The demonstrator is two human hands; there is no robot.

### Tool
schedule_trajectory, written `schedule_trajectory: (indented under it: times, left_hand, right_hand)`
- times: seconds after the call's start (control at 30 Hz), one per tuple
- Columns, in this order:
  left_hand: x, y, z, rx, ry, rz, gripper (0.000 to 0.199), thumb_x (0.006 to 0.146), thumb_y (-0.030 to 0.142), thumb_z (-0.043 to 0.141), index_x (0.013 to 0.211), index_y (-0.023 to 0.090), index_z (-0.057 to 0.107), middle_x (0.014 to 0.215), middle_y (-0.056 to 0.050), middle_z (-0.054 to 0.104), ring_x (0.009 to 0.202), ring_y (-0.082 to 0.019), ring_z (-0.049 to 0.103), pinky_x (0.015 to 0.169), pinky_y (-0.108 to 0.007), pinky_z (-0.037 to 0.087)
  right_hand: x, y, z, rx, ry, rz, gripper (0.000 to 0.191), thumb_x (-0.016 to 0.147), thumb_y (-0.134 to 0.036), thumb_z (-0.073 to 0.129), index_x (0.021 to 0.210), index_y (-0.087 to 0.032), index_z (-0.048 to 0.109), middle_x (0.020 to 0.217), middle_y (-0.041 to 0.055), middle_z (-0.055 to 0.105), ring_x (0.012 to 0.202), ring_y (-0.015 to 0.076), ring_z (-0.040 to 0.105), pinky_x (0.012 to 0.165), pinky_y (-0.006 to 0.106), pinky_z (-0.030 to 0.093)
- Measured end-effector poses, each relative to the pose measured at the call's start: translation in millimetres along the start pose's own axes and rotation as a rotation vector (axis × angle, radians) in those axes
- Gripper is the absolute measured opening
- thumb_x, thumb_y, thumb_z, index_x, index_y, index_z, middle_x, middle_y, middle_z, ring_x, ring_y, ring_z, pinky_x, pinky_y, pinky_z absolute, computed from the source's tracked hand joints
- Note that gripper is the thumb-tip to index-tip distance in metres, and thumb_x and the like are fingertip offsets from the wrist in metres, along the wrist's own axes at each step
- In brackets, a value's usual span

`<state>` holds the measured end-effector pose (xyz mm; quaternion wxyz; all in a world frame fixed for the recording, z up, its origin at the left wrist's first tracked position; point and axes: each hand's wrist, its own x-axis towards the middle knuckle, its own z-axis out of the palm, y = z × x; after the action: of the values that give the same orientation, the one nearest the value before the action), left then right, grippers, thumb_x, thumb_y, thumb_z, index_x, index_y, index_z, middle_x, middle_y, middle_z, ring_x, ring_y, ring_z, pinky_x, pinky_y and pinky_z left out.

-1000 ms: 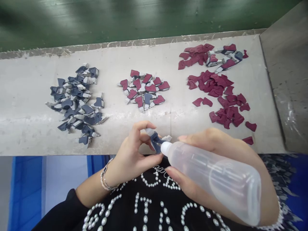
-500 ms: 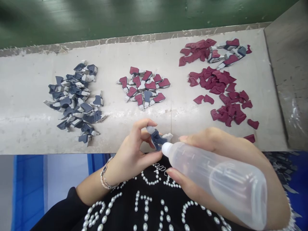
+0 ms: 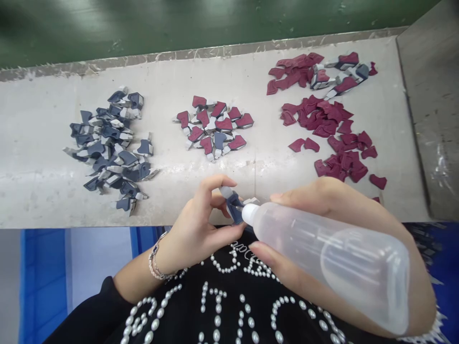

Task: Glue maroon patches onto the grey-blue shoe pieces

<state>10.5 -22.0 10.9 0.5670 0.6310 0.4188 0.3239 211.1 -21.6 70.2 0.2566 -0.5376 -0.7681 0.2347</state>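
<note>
My left hand point(image 3: 199, 227) pinches a small navy-and-grey cut piece point(image 3: 234, 206), likely shoe-upper material, between thumb and fingers just over the bench's front edge. My right hand point(image 3: 315, 198) grips a translucent plastic squeeze bottle point(image 3: 333, 258), laid nearly flat, and its white nozzle point(image 3: 249, 213) sits against the held piece. Ahead on the bench lie a heap of navy-and-grey pieces point(image 3: 109, 148), a heap of maroon-and-grey pieces point(image 3: 215, 128), and loose maroon pieces point(image 3: 322, 126).
The pale concrete-like bench point(image 3: 36, 191) runs across the view, with a scuffed back rim and a green surface point(image 3: 179, 28) beyond. A grey panel point(image 3: 430, 119) stands at the right. Blue crates point(image 3: 43, 282) lie below the front edge, and my pearl-studded black top point(image 3: 215, 306) fills the bottom.
The bottle has shifted slightly, its nozzle closer against the held piece. The whole scene has drifted a little upward in the view. The heaps have not changed.
</note>
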Motion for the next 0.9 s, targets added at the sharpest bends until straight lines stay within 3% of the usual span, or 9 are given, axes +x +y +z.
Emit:
schedule_trajectory:
  times: [0.13, 0.27, 0.53, 0.7, 0.9]
  left_hand:
    - [0.6, 1.1, -0.2, 0.009, 0.001, -0.033, 0.061, 0.08, 0.009, 0.073, 0.126, 0.033, 0.04, 0.092, 0.002, 0.065, 0.073, -0.011, 0.06, 0.068, -0.02, 0.054]
    - [0.6, 1.1, -0.5, -0.006, -0.009, -0.038, 0.061, 0.08, 0.013, 0.075, 0.126, 0.033, 0.041, 0.089, 0.002, 0.064, 0.073, -0.012, 0.06, 0.065, -0.02, 0.054]
    - [0.1, -2.4, -1.8, -0.013, 0.04, -0.04, 0.068, 0.075, 0.004, 0.076, 0.126, 0.032, 0.042, 0.093, 0.001, 0.067, 0.076, -0.014, 0.065, 0.07, -0.025, 0.056]
    - [-0.3, -3.4, -1.3, -0.043, 0.085, -0.06, 0.064, 0.077, 0.01, 0.079, 0.125, 0.031, 0.042, 0.087, 0.002, 0.066, 0.072, -0.015, 0.068, 0.061, -0.023, 0.055]
    - [-0.9, -1.8, -2.0, 0.0, 0.066, -0.067, 0.066, 0.076, 0.008, 0.078, 0.125, 0.032, 0.042, 0.091, 0.001, 0.066, 0.076, -0.015, 0.067, 0.062, -0.023, 0.056]
  right_hand:
    - [-2.0, 0.7, -4.3, 0.112, 0.006, -0.042, 0.022, 0.088, -0.04, 0.068, 0.086, -0.028, 0.049, 0.063, -0.0093, 0.063, 0.046, 0.0087, 0.061, 0.042, 0.016, 0.049]
    - [-4.7, 2.1, -7.7, 0.129, -0.007, -0.043, 0.022, 0.084, -0.034, 0.07, 0.087, -0.028, 0.049, 0.062, -0.0086, 0.063, 0.047, 0.011, 0.063, 0.04, 0.018, 0.049]
    - [-5.3, -2.4, -7.9, 0.098, -0.08, 0.015, 0.03, 0.085, -0.039, 0.069, 0.078, -0.028, 0.042, 0.062, -0.0104, 0.061, 0.043, 0.0094, 0.059, 0.038, 0.021, 0.045]
    - [-9.4, -1.6, -11.2, 0.019, -0.159, -0.01, 0.035, 0.087, -0.05, 0.068, 0.079, -0.028, 0.042, 0.063, -0.0079, 0.061, 0.044, 0.0116, 0.059, 0.039, 0.024, 0.046]
    - [-4.4, -1.4, -10.0, 0.105, -0.132, -0.004, 0.035, 0.085, -0.041, 0.073, 0.079, -0.028, 0.041, 0.065, -0.0099, 0.061, 0.044, 0.008, 0.059, 0.039, 0.02, 0.045]
